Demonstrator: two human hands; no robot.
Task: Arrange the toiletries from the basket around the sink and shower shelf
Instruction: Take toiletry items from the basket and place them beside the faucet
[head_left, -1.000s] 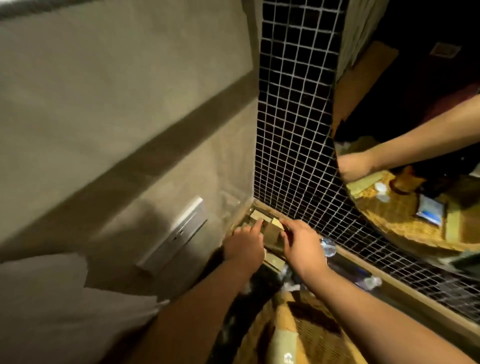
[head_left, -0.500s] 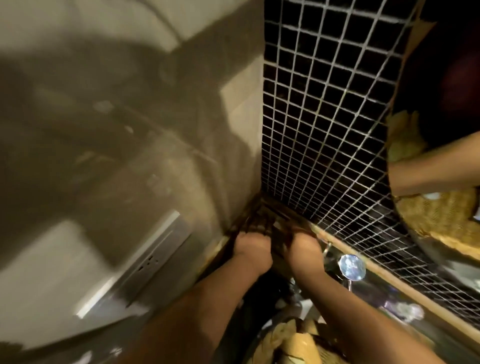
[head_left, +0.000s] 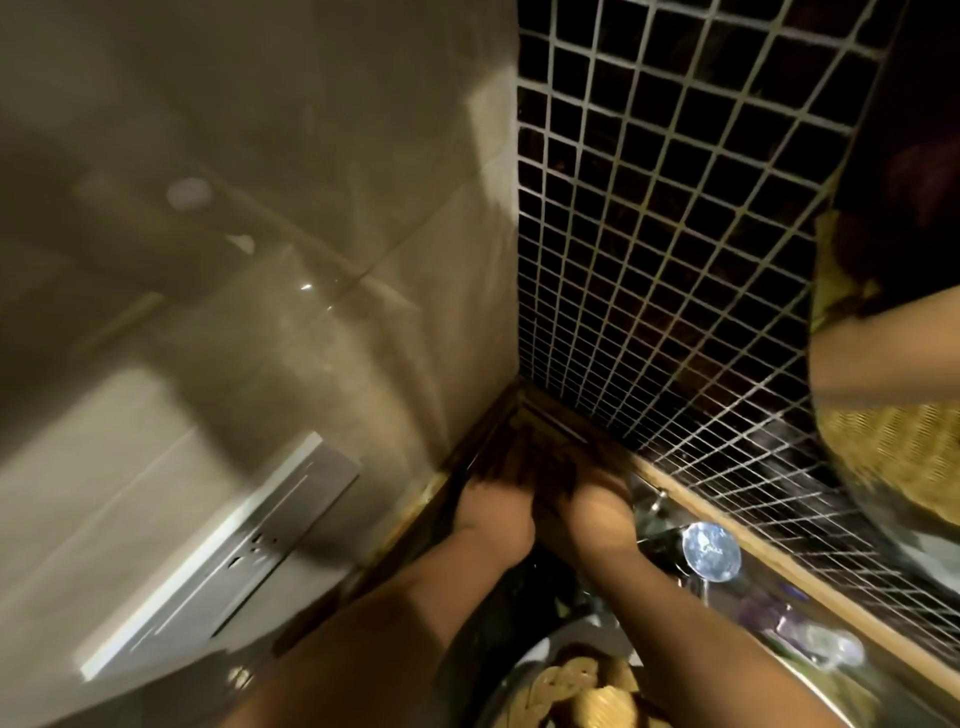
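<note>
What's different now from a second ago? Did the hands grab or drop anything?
Both hands pushed deeper into the ledge corner. The left hand and right hand now sit side by side with their fingers blurred, so the small pale packets seen earlier are hidden and I cannot tell whether either hand is gripping anything. The camera also swung closer. The woven basket and mosaic wall stayed put.

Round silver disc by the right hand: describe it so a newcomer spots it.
Find the black mosaic tile wall with pale grout, then the wooden ledge along its foot. Just in front of that ledge, beside the person's right hand, sits a round silver disc. It alone is a flat, mirror-bright circle; nearby items are blurred.
</note>
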